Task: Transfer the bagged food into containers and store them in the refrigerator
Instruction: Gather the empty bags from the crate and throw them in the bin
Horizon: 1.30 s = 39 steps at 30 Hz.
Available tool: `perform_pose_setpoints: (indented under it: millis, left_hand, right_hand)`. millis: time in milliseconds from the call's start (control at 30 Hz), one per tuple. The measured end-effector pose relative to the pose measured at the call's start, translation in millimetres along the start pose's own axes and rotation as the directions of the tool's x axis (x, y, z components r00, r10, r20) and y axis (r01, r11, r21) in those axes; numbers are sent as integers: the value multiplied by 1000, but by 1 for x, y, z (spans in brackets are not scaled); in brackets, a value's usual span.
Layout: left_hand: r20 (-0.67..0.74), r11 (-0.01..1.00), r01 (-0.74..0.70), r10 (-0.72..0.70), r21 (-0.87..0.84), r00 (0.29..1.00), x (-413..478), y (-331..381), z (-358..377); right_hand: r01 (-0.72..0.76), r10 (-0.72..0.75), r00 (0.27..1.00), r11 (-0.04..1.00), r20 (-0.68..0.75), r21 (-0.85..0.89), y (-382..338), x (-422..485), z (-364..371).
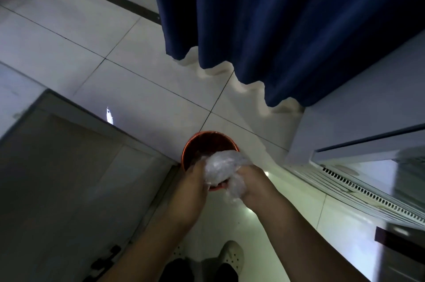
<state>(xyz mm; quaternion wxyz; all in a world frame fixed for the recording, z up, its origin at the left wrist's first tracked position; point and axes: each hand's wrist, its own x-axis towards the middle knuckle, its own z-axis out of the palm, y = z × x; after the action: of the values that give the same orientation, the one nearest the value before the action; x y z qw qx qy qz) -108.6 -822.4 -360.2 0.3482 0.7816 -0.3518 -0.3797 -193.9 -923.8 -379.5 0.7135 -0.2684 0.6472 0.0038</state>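
A crumpled clear plastic bag (223, 167) is bunched between my two hands, low in the middle of the head view. My left hand (195, 178) grips its left side and my right hand (250, 181) grips its right side. Directly below the bag sits a round orange-red bin (208, 140) on the white tiled floor, and the bag and hands hide its near rim. I cannot tell whether the bag holds anything. The open refrigerator (358, 180), with a white vented strip and shelf edge, stands at the right.
A dark blue curtain (276, 17) hangs across the top right, down to the floor. A grey door panel (69, 178) fills the lower left. My feet in light perforated shoes (230, 256) stand on the tiles below my hands. A dark baseboard runs along the upper left wall.
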Motion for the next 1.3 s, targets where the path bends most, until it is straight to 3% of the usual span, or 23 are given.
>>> perform_pose_setpoints:
  millis: [100, 267, 367, 433, 500, 600, 667, 733, 800, 867, 967, 1033, 1100, 1167, 1300]
  left_hand:
    - [-39, 998, -17, 20, 68, 999, 1, 0, 4]
    - [14, 990, 141, -141, -14, 990, 6, -6, 6]
    - [106, 977, 200, -207, 66, 973, 10, -19, 11]
    - [120, 966, 242, -252, 88, 960, 15, -32, 15]
    - [112, 944, 329, -326, -12, 939, 23, -42, 19]
    - [11, 901, 411, -413, -138, 911, 35, -63, 31]
    - [45, 861, 400, -407, -315, 912, 42, -77, 41]
    - [144, 847, 326, -293, -419, 945, 48, -93, 54]
    - [210, 935, 209, -152, -287, 966, 58, -119, 72]
    - [189, 987, 126, -106, -101, 976, 72, -146, 91]
    - [13, 996, 93, -93, 6, 996, 101, -186, 118]
    - [-79, 993, 83, -77, 78, 994, 127, -214, 130]
    - [-110, 965, 41, -12, 260, 994, 157, -243, 139]
    - [-81, 912, 8, 27, 410, 996, 186, -269, 149]
    - [153, 683, -113, 1, 722, 988, 231, -306, 176]
  right_hand:
    - [39, -110, 975, 940, 194, 339, -6, -10, -12]
    - [117, -270, 933, 854, 239, 507, -13, -26, 0]
    - [268, -341, 930, 884, 137, 384, -11, -23, 4]
    - [367, -386, 919, 912, 77, 185, -6, -15, 7]
    - [454, -453, 891, 885, 32, -103, 2, -1, 8]
    - [523, -583, 812, 747, -26, -410, 22, 36, 9]
    - [501, -630, 774, 673, -67, -544, 38, 70, 9]
    - [461, -616, 781, 682, -105, -568, 54, 105, 9]
    - [405, -507, 848, 806, -153, -431, 66, 135, 11]
    - [328, -344, 932, 935, -119, -136, 72, 160, 17]
    - [114, -120, 991, 989, 57, 97, 79, 201, 21]
    - [26, -33, 995, 997, 95, 74, 81, 229, 19]
    - [207, -206, 978, 976, 23, -73, 81, 261, 9]
    - [451, -469, 883, 863, -29, -225, 83, 290, -5]
    - [620, -690, 723, 669, -33, -411, 88, 326, -24]
